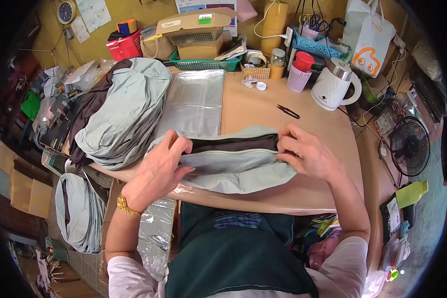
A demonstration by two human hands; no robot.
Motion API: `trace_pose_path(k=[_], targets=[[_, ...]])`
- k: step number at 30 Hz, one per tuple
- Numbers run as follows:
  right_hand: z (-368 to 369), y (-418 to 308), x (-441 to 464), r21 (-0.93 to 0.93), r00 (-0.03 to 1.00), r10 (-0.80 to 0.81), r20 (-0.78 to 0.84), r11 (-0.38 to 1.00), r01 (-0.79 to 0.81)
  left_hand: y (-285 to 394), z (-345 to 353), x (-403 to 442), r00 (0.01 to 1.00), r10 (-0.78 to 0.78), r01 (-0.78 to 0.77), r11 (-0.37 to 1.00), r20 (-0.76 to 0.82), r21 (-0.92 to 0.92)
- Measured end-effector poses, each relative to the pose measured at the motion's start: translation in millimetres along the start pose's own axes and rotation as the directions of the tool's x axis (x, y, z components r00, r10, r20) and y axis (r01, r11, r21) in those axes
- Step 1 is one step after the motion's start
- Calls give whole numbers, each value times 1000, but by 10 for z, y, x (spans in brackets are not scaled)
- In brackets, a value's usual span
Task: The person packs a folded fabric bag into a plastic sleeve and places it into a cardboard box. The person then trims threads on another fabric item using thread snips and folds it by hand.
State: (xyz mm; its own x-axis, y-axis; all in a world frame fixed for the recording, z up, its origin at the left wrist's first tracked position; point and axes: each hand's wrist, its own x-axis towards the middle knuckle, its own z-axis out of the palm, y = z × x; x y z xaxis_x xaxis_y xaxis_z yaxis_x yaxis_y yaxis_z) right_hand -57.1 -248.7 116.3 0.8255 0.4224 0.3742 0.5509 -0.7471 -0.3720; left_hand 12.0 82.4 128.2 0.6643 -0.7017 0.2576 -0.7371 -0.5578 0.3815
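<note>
A pale grey-green fabric piece (238,179) with a dark brown lining (233,144) is stretched across the near part of the table, its long opening facing up. My left hand (166,161), with a gold watch on the wrist, pinches the opening's left end between thumb and fingers. At the right end, my right hand (305,149) has its fingers closed on the edge of the same piece. Between the hands the lining shows as a dark band. Behind it lie clear plastic bags (191,104), and black thread snips (288,111) rest farther right.
On the left of the table (328,191) stands a heap of similar grey-green fabric (126,109). A white kettle (335,84), a pink cup (298,79) and a green basket (203,63) line the back. A black fan (409,146) is at the right.
</note>
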Motion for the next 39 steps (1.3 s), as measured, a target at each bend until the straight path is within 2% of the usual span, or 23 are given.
trace_pose_path(k=[4,9,13,15,16,18,21,22,23,24,25,26,27,28,29,30,31,32,34,35,36,37,39], targets=[[1,37,-51,-39,998,-22,66,999,25,-108,96,-49,983,119,-133,987,140,95],[-114,-61,-61,-164,912,221,346,971,-173,11,96,-18,979,79,-83,997,190,10],[-220,-136,-127,185,998,-37,60,982,25,-191,36,-8,958,200,-212,977,206,38],[-398,-257,-140,-240,992,-122,45,962,129,-131,-122,1,905,403,-423,884,135,199],[-416,-236,-160,-242,992,-120,46,962,127,-165,-148,-31,917,380,-398,890,121,220],[-452,-181,-225,-425,986,104,133,905,-38,-179,-200,-20,919,391,-393,897,53,203],[-365,48,-280,-100,940,64,337,994,-32,-237,-285,15,930,364,-365,906,48,214],[-405,14,-243,-99,939,58,339,995,-26,-325,-264,17,951,170,-218,961,260,170],[-485,-62,-170,-134,799,323,507,945,-297,-373,-260,15,885,-24,-57,986,465,160],[-543,-100,-90,-218,561,532,635,820,-530,-279,-319,45,898,-94,-46,952,430,303],[-572,-22,-52,-218,565,529,633,822,-526,-206,-362,90,900,-96,-44,951,426,308],[-591,103,-39,-577,889,454,62,743,-339,-145,-397,140,998,58,-41,864,-17,502],[-547,186,-24,-741,957,230,-176,609,-282,-99,-436,181,864,292,56,755,-411,654],[-502,270,-10,-836,919,-20,-394,422,-349,-62,-477,207,851,288,123,705,-440,698],[-400,345,2,-696,957,290,-6,686,-212,-105,-390,238,853,281,125,709,-441,694],[-285,387,1,-428,794,403,454,881,-202,-201,-225,260,991,-112,45,802,77,595],[-255,329,39,-271,666,353,657,935,-228,-278,-91,253,698,-369,62,885,613,462],[-225,272,78,-128,498,281,821,939,-319,-332,-28,252,706,-371,61,881,603,470],[-293,45,230,-567,720,654,234,693,-445,-388,60,248,911,-337,110,755,239,646],[-286,64,189,-563,712,662,236,690,-455,-419,-7,221,973,20,113,827,-231,551],[-293,95,139,-496,852,522,-20,735,-462,-309,-113,213,950,82,144,743,-303,654],[-304,117,116,-439,895,340,-288,784,-439,-225,-183,214,917,151,192,645,-369,740],[-152,171,62,-480,877,469,-99,750,-455,-206,-39,77,956,-266,124,750,125,650]])
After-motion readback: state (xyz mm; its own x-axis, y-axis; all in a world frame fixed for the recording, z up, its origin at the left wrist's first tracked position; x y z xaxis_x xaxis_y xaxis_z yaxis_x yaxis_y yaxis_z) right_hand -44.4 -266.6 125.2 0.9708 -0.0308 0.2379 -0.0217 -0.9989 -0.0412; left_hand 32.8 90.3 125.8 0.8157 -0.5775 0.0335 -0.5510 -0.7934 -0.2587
